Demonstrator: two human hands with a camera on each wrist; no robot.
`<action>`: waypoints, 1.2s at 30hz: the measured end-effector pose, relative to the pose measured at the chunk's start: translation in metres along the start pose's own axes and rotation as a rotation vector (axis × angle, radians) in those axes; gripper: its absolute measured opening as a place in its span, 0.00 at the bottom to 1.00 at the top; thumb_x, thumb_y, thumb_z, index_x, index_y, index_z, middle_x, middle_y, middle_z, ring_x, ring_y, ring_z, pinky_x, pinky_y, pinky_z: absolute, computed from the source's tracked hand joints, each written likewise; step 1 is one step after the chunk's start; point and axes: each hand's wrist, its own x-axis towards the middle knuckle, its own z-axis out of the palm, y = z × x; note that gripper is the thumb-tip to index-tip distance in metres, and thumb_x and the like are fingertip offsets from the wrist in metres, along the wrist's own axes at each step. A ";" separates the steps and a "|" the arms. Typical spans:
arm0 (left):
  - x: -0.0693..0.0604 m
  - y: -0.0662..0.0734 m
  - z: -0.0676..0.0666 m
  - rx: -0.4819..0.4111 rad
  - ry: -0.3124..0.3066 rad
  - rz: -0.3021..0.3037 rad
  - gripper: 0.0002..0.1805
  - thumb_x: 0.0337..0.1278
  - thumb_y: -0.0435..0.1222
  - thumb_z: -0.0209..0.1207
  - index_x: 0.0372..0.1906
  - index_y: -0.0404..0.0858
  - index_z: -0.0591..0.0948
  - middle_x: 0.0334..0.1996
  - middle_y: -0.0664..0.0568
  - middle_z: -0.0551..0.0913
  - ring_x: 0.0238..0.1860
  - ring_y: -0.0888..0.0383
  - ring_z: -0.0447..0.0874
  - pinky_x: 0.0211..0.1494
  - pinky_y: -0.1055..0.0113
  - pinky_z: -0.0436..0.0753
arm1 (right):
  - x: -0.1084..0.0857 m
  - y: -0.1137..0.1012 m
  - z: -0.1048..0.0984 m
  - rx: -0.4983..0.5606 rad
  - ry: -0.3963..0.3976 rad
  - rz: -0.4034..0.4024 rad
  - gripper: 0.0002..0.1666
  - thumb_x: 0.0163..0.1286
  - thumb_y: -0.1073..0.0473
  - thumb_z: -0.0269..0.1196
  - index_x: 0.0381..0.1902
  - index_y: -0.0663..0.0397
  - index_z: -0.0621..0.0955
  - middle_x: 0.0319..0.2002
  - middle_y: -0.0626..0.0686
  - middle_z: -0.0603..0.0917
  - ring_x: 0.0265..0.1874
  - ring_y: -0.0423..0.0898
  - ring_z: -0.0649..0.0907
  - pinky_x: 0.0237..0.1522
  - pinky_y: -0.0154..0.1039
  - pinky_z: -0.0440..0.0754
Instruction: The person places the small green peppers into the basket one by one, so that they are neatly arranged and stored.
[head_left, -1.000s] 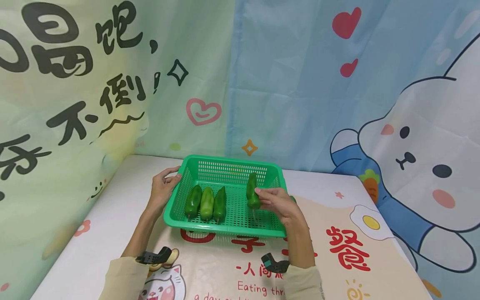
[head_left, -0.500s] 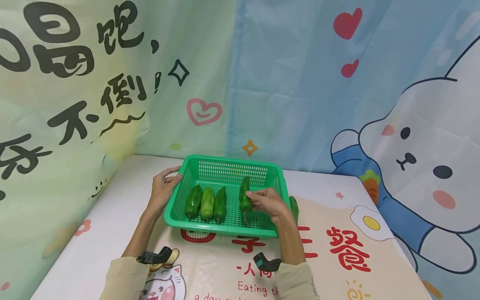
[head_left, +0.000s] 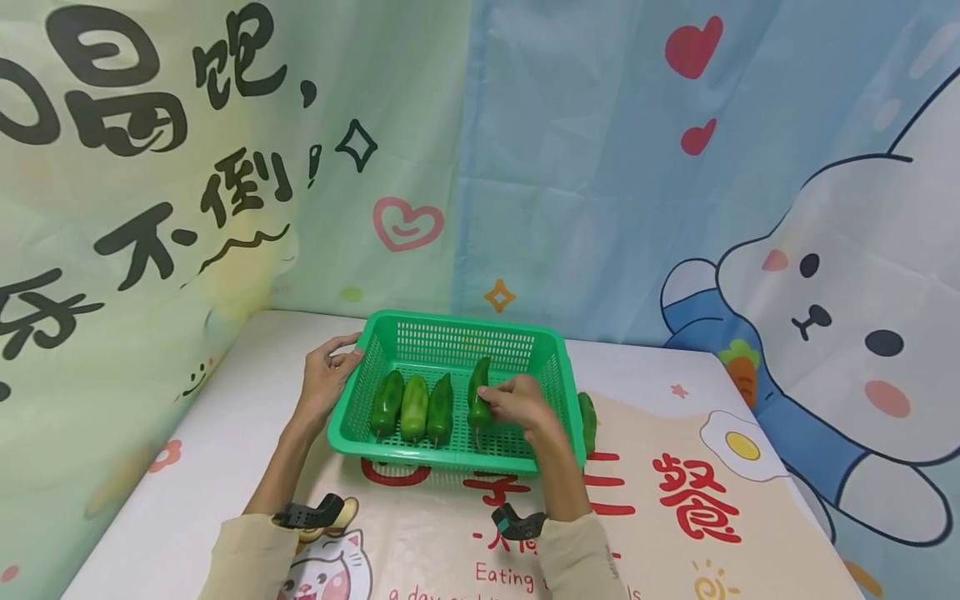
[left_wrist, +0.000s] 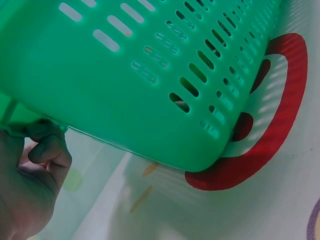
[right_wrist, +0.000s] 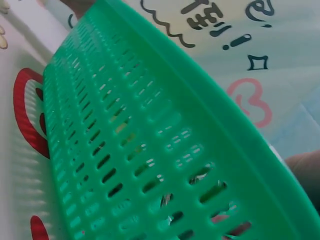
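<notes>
A green plastic basket [head_left: 450,461] with slotted walls stands on the table. Three green peppers lie side by side in its left half: a dark one [head_left: 387,403], a paler one [head_left: 414,407] and another dark one [head_left: 441,408]. With thumb and fingers my right hand [head_left: 519,402] pinches a fourth green pepper [head_left: 479,416] inside the basket, to the right of that row, stem toward me. Whether this pepper touches the basket floor I cannot tell. My left hand [head_left: 324,379] grips the basket's left rim, its fingers curled there in the left wrist view [left_wrist: 42,165].
Outside the basket, against its right side, lies one more green pepper [head_left: 588,422]. A printed mat [head_left: 675,483] covers the front of the white table [head_left: 262,358]. Behind the table hangs a cartoon-printed cloth [head_left: 570,208].
My right hand has moved left and slightly down with its pepper, closer to the row of three. The pepper outside the basket has come into fuller view. My left hand has stayed still.
</notes>
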 end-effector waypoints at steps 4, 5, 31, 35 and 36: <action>0.000 -0.001 0.000 -0.003 -0.005 0.001 0.24 0.85 0.38 0.57 0.75 0.30 0.77 0.46 0.27 0.92 0.29 0.63 0.93 0.33 0.71 0.91 | -0.002 -0.004 0.008 -0.069 0.005 -0.007 0.19 0.82 0.60 0.65 0.53 0.77 0.88 0.48 0.69 0.91 0.44 0.54 0.93 0.49 0.45 0.93; 0.000 -0.001 0.000 -0.004 -0.005 0.002 0.24 0.85 0.37 0.57 0.75 0.30 0.77 0.46 0.27 0.92 0.29 0.63 0.93 0.33 0.71 0.91 | -0.002 -0.004 0.009 -0.083 0.003 -0.009 0.19 0.82 0.60 0.65 0.51 0.76 0.88 0.45 0.68 0.92 0.42 0.54 0.93 0.48 0.44 0.93; -0.001 0.001 -0.001 -0.029 -0.006 -0.023 0.24 0.85 0.38 0.58 0.75 0.31 0.77 0.45 0.34 0.93 0.31 0.63 0.93 0.34 0.72 0.91 | 0.011 -0.012 0.037 -0.429 -0.054 -0.002 0.30 0.81 0.62 0.65 0.19 0.48 0.65 0.14 0.44 0.59 0.14 0.42 0.64 0.25 0.38 0.70; -0.001 0.002 -0.001 -0.022 -0.003 -0.025 0.24 0.85 0.38 0.58 0.75 0.31 0.77 0.45 0.33 0.93 0.31 0.64 0.93 0.34 0.72 0.91 | 0.011 -0.010 0.037 -0.440 -0.049 -0.008 0.26 0.80 0.63 0.65 0.22 0.50 0.66 0.16 0.45 0.60 0.16 0.42 0.63 0.27 0.39 0.70; -0.001 0.002 -0.001 -0.020 -0.002 -0.025 0.24 0.85 0.38 0.58 0.75 0.31 0.77 0.46 0.33 0.93 0.31 0.64 0.93 0.34 0.72 0.91 | 0.011 -0.009 0.036 -0.439 -0.046 -0.015 0.27 0.80 0.64 0.65 0.22 0.50 0.66 0.16 0.46 0.61 0.16 0.43 0.64 0.27 0.39 0.70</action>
